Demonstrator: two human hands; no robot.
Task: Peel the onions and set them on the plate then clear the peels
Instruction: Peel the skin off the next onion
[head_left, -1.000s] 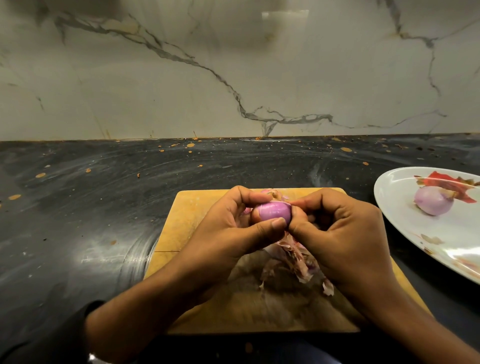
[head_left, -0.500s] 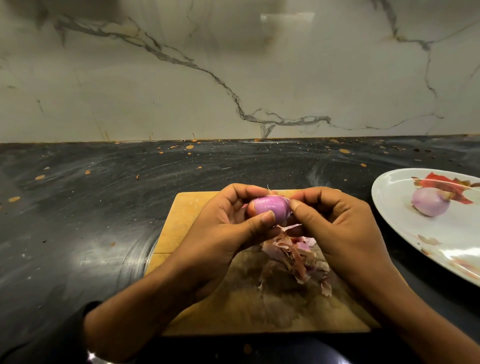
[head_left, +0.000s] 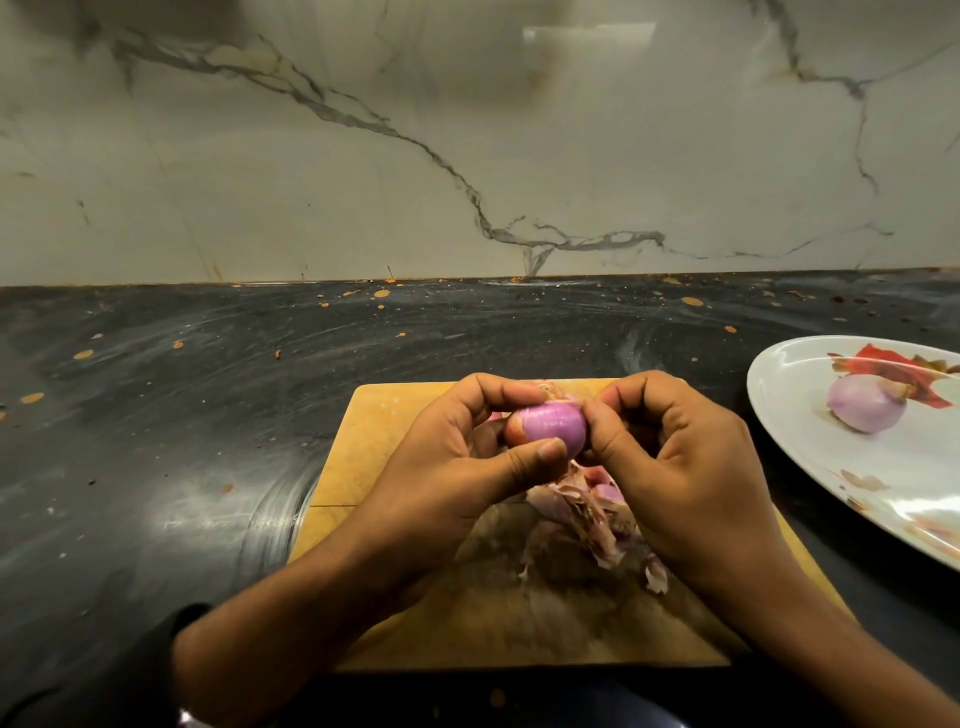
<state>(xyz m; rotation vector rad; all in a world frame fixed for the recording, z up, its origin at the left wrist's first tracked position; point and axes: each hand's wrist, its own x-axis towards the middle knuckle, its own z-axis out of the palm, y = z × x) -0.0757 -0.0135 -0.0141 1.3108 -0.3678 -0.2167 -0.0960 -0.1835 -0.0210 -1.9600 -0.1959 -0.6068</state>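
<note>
Both my hands grip one onion: left hand cradles it, right hand pinches its end. Mostly bare; a scrap remains. Peels piled just below on the board, uncleared. Right of my fingers, the plate holds one peeled onion

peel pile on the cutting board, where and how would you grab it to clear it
Probably best at the loose heap's exposed lower edge, coming from the near right. The peel pile lies flat and papery on the cutting board, under both hands, so a raking pinch of fingers curled under the thin flakes should gather more than a top press. The left hand and right hand both hold the onion now.
</note>
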